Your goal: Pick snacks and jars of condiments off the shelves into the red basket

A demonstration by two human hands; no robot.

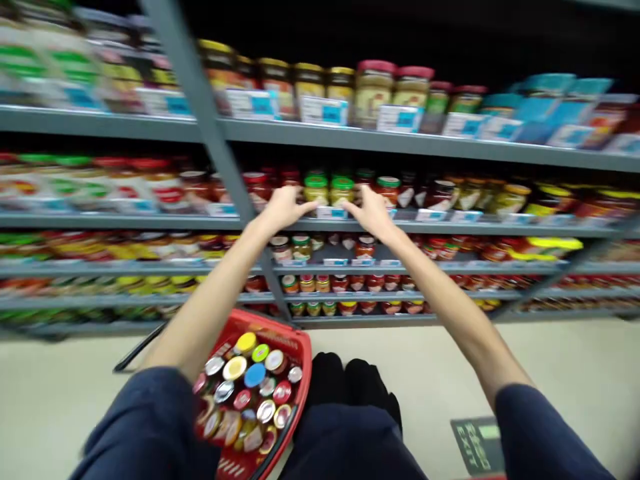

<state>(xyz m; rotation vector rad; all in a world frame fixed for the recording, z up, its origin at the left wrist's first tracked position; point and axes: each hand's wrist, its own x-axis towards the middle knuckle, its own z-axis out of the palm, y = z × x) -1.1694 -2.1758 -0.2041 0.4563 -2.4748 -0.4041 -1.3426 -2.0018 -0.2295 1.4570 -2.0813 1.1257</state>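
Note:
Two glass jars with green lids stand side by side on the middle shelf: a left green-lidded jar (316, 188) and a right green-lidded jar (342, 189). My left hand (286, 207) is at the left jar's outer side, thumb across its lower front and fingers curled beside it. Mirroring this, my right hand (371, 211) curls at the outer side of the right jar, its thumb pointing inward over the front. Both jars appear gripped while upright on the shelf; the fingertips are partly hidden among neighbouring jars. A price label (331, 213) sits below, between my thumbs.
A red shopping basket (304, 347) full of lidded jars stands on the floor at my left knee. A slanted grey shelf post (215, 143) is left of my hands. The upper shelf (350, 138) holds taller jars. More jars line the lower shelves. A floor exit sign (477, 443) lies right.

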